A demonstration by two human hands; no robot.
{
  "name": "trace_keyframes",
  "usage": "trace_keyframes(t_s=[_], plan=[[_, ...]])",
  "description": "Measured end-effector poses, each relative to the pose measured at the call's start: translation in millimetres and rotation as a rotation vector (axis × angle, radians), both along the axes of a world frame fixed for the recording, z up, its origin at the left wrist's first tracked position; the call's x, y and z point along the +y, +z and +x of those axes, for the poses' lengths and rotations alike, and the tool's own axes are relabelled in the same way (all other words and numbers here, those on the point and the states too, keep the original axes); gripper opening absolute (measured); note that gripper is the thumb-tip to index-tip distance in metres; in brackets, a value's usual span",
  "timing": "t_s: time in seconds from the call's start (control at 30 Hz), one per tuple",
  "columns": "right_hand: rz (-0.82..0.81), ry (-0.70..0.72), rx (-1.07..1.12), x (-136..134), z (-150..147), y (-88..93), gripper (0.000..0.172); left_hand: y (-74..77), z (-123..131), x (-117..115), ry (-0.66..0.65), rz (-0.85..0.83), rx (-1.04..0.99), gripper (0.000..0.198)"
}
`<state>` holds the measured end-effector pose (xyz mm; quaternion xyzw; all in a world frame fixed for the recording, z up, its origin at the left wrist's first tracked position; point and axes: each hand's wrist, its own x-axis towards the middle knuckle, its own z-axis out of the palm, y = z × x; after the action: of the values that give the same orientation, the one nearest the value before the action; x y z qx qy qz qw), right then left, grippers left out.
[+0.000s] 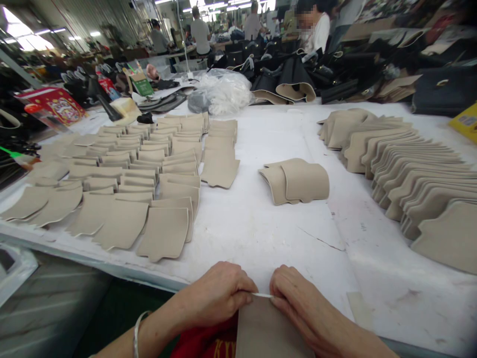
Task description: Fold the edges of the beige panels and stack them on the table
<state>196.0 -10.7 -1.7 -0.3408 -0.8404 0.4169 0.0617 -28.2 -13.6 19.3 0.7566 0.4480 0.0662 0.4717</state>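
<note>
My left hand [219, 296] and my right hand [298, 298] meet at the near edge of the white table [261, 219]. Both pinch the top edge of a beige cut piece [264, 330] that hangs toward me over the table's edge. The fingers of each hand are closed on that edge, thumbs almost touching. A silver bangle sits on my left wrist. A small stack of curled beige pieces [294, 181] lies in the table's middle, well beyond my hands.
Rows of overlapping beige pieces [130, 174] cover the left of the table. A long fanned row of them [410, 164] runs down the right. Clear plastic bags [223, 92], black bags [298, 74] and several other people stand at the far end.
</note>
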Motion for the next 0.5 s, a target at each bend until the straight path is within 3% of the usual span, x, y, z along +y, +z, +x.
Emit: trace_keyframes(t_s=[0.17, 0.37, 0.5], plan=[[0.025, -0.037, 0.031, 0.3, 1.1, -2.6, 0.014, -2.3, 16.0, -0.9, 0.009, 0.053, -0.023, 0.018], [-0.104, -0.146, 0.099, 8.2, 14.9, 4.3, 0.012, -0.9, 21.6, -0.7, 0.017, 0.057, -0.014, 0.023], [-0.129, -0.128, 0.135, 9.4, 25.9, 6.9, 0.024, -1.7, 22.1, -2.1, -0.019, 0.087, 0.005, 0.023]])
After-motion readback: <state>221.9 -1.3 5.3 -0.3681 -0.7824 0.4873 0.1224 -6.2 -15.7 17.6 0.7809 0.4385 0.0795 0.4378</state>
